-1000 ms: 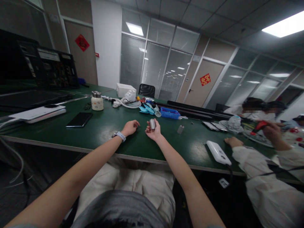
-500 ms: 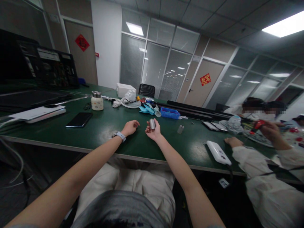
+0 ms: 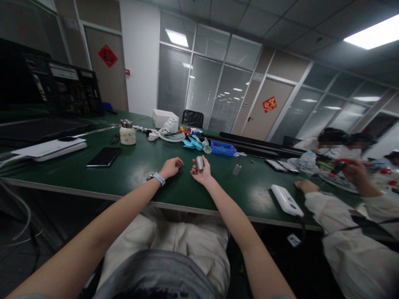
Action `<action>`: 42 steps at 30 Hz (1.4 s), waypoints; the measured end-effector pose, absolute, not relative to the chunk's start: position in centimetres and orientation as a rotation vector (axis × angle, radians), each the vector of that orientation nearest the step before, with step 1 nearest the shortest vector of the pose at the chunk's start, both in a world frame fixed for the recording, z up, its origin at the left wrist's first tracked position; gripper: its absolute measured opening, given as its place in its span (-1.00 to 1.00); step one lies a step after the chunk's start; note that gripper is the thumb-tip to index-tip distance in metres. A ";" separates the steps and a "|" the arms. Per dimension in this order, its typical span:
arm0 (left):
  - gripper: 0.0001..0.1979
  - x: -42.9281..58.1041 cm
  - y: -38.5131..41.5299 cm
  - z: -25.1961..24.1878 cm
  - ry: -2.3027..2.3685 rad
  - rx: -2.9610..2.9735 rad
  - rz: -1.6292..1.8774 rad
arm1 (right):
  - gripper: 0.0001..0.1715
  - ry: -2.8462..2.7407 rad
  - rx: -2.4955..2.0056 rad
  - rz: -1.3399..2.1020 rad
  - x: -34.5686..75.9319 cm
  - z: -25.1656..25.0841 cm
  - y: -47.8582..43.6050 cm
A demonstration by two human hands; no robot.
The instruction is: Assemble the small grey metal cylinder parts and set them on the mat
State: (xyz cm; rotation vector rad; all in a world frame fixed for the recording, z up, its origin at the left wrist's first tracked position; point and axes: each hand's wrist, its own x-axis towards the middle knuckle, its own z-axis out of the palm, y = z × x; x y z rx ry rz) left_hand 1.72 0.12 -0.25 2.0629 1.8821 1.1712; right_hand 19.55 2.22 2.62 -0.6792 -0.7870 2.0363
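My right hand (image 3: 202, 172) rests on the green table (image 3: 143, 166), palm up, with its fingers closed round a small silver metal cylinder (image 3: 200, 162). My left hand (image 3: 171, 166), with a watch on the wrist, lies a little to the left of it on the table. Its fingers are curled in a pinch; what they hold, if anything, is too small to see. A second small metal cylinder (image 3: 237, 169) lies on the table to the right of my right hand.
A black phone (image 3: 104, 157), a white flat device (image 3: 50, 148) and a jar (image 3: 127, 132) sit to the left. A white fan guard (image 3: 170, 135), blue fan blades (image 3: 195, 143) and a blue tray (image 3: 222, 148) lie beyond my hands. A white power strip (image 3: 286, 199) and seated people in white are on the right.
My hands have stayed still. The person on the right has moved the red-handled tool slightly.
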 end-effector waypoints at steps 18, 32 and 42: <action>-0.69 1.7 0.2 -0.3 1.888 2.069 1.168 | -0.45 -0.786 -0.681 2.043 19.6 2.7 2.2; -0.67 1.7 0.2 -0.3 1.879 2.084 1.183 | -0.45 -0.795 -0.666 2.049 19.6 2.5 2.3; -0.67 1.6 0.3 -0.2 1.884 2.053 1.166 | -0.62 -1.008 -0.852 1.555 19.1 1.7 4.0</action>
